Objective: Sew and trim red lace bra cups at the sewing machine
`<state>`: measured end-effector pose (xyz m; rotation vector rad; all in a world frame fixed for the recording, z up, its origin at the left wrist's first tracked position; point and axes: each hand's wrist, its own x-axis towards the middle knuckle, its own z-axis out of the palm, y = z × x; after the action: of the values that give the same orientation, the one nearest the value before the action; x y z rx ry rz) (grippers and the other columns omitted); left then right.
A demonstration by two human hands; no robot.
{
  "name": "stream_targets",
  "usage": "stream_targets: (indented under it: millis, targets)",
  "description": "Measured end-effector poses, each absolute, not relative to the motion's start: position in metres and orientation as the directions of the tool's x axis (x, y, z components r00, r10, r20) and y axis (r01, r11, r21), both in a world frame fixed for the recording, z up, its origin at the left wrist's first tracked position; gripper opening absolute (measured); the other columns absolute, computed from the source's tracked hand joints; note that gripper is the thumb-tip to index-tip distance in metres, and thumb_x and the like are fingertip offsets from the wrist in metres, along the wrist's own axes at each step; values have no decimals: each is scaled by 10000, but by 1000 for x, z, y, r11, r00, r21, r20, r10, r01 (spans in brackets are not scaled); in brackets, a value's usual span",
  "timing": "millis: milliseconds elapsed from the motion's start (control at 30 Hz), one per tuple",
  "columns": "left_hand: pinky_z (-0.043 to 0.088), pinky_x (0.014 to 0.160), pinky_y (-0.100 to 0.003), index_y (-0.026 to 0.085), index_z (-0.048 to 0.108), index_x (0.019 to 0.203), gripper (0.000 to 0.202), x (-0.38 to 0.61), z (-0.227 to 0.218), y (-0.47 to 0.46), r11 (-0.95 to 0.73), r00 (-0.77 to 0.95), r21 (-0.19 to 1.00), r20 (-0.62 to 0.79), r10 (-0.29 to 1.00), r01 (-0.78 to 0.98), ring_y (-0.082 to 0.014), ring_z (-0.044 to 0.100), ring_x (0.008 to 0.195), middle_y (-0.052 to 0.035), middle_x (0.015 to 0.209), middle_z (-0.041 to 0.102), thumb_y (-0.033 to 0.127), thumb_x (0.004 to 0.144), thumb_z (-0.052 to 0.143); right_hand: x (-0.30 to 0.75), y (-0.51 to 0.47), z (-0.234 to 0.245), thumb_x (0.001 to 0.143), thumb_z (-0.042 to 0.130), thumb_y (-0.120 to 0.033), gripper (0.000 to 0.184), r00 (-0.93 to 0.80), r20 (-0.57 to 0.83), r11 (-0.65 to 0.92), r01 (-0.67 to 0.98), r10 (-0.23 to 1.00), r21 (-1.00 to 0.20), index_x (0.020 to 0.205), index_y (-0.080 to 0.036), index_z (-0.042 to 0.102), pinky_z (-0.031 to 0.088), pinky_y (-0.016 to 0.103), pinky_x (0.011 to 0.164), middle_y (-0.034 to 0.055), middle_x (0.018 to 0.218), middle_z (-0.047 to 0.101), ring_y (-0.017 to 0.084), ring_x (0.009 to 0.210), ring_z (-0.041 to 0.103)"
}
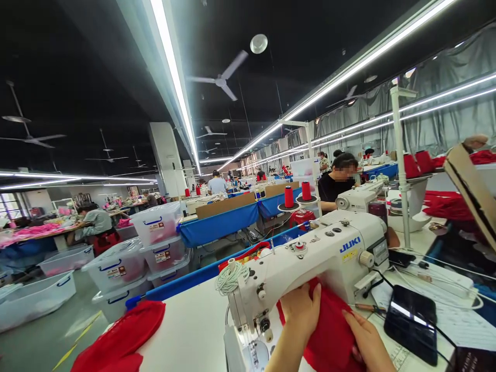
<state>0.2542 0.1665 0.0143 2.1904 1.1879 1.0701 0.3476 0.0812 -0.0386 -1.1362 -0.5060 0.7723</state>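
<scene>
A white JUKI sewing machine (310, 253) stands on the table before me. Under its arm, to the right of the needle area, lies a piece of red fabric (329, 330). My left hand (301, 310) reaches beneath the machine arm and grips the fabric's left side, its fingertips partly hidden. At the fabric's right edge, my right hand (366, 336) pinches the cloth, thumb on top and fingers mostly underneath. Another heap of red fabric (120, 336) rests on the table's left end.
A black phone (411, 323) and a screwdriver (370, 308) lie right of the machine, among cables and papers. Red thread cones (289, 197) stand behind it. Stacked clear plastic bins (116, 266) sit on the floor at left. A co-worker (337, 181) sits at the machine ahead.
</scene>
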Motion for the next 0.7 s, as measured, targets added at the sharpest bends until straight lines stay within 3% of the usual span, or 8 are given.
stream_targets:
  millis: [100,233,333,433,567,700]
  targets:
    - [302,988,-590,176,753,886,397,255,3,170,-519,342,617,392,854,591,-422,586,1066,-199,989,720,478,871,496,354,86,-42,671,708,-503,359,659,-56,173,-277,750,-945,597,-230,487,181,188,316,-84,362,370,84,266,327]
    - [295,1001,-629,158,699,1093,358,255,-12,171,-463,298,544,366,881,700,-410,536,1177,-188,1181,669,349,910,459,366,91,-47,656,679,-513,344,704,-20,175,-204,710,-963,701,-238,477,169,183,346,-108,411,357,78,296,308]
    - [283,1038,-643,133,659,1176,374,255,-14,169,-405,233,503,370,899,763,-393,514,1224,-192,1248,635,297,929,431,375,90,-53,641,627,-485,380,755,88,193,-52,650,-980,913,-233,543,328,236,388,-62,503,530,133,375,460]
    - [307,1084,-579,159,619,1248,401,253,-12,164,-435,251,437,417,874,787,-346,488,1276,-161,1327,593,312,949,401,380,90,-60,613,565,-444,374,773,212,183,126,598,-975,926,-244,608,494,330,614,40,773,706,228,676,657]
    - [345,1085,-583,147,485,1390,494,245,-29,154,-511,349,313,450,822,800,-338,451,1324,-156,1421,507,319,929,438,383,91,-69,606,467,-409,292,744,317,129,301,588,-945,754,-247,660,512,398,781,80,828,719,291,854,672]
    - [374,1091,-553,102,405,1437,621,222,-67,135,-597,371,245,591,716,764,-362,372,1374,-177,1492,381,328,874,540,387,77,-72,675,513,-429,432,763,366,12,425,533,-905,975,-181,700,523,453,663,155,1037,636,284,683,655]
